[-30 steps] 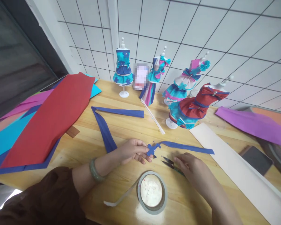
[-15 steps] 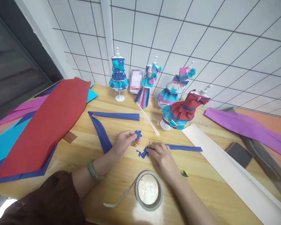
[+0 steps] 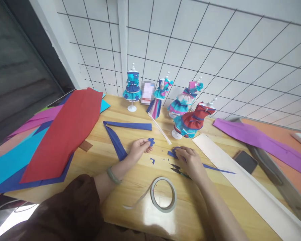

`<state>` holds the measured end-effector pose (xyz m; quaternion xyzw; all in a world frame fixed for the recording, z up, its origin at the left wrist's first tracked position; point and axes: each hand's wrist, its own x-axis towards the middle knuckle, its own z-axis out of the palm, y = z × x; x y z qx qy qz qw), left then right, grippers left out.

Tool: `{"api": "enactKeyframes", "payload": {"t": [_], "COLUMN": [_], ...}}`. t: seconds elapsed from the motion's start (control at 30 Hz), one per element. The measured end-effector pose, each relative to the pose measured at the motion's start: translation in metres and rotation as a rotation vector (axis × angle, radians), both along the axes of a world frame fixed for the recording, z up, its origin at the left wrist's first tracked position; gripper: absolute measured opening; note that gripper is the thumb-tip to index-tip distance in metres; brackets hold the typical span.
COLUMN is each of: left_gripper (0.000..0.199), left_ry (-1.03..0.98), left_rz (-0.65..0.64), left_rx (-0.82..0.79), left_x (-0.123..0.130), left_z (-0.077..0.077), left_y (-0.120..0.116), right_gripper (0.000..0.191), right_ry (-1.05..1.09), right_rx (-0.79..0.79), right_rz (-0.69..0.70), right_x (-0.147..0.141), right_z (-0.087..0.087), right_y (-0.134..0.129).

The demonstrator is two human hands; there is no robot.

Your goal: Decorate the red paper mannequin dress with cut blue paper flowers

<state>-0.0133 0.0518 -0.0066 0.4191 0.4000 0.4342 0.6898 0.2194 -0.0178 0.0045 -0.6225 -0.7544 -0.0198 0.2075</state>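
Between thumb and fingertips, my left hand [image 3: 139, 147] holds a small blue paper flower [image 3: 152, 142] upright above the table. My right hand [image 3: 190, 159] lies low over the wood, its curled fingers on some blue paper scraps [image 3: 172, 153]. Dark scissor blades [image 3: 177, 170] stick out from under that hand; the handles are hidden. A narrow blue paper strip [image 3: 217, 168] runs out on the hand's far right side. Tiny blue offcuts [image 3: 153, 161] lie between the two hands.
A tape roll [image 3: 175, 197] lies in front. Several dressed mini mannequins [image 3: 132, 88] stand at the back by a phone [image 3: 147, 93]. Coloured paper sheets [image 3: 65, 140] are piled left; a folded blue strip [image 3: 130, 126], a white sheet [image 3: 230, 170] and a dark phone-like slab [image 3: 245, 161] lie around.
My right hand has moved right, taking the blue scraps along and shifting the strip. The scissor blades have come into sight. My left hand still holds the flower. The view has shifted.
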Motion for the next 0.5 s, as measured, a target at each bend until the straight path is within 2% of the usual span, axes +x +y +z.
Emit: {"api": "enactKeyframes", "payload": {"t": [0.07, 0.17, 0.23, 0.33, 0.4, 0.5], "left_gripper": [0.025, 0.025, 0.025, 0.024, 0.024, 0.024], "left_ry": [-0.005, -0.014, -0.022, -0.035, -0.04, -0.037], "left_rz": [0.005, 0.016, 0.022, 0.024, 0.022, 0.018], "left_rx": [-0.001, -0.002, 0.0, 0.009, 0.015, 0.024], "left_x": [0.001, 0.002, 0.003, 0.003, 0.002, 0.002], "left_z": [0.002, 0.004, 0.004, 0.004, 0.003, 0.001], "left_y": [-0.001, -0.002, -0.003, -0.003, -0.003, -0.002], "right_gripper": [0.026, 0.021, 0.014, 0.018, 0.02, 0.017], "right_ry": [-0.04, -0.122, -0.15, -0.175, -0.164, -0.1], "right_rx": [-0.01, -0.091, -0.114, -0.126, -0.137, -0.148], "right_rz": [0.017, 0.144, 0.166, 0.14, 0.136, 0.093], "right_x": [-0.015, -0.052, -0.078, -0.104, -0.105, -0.083], "right_z": [0.007, 0.012, 0.009, 0.001, -0.001, 0.002], "right_y": [-0.005, -0.009, -0.009, -0.006, -0.002, 0.004]}}
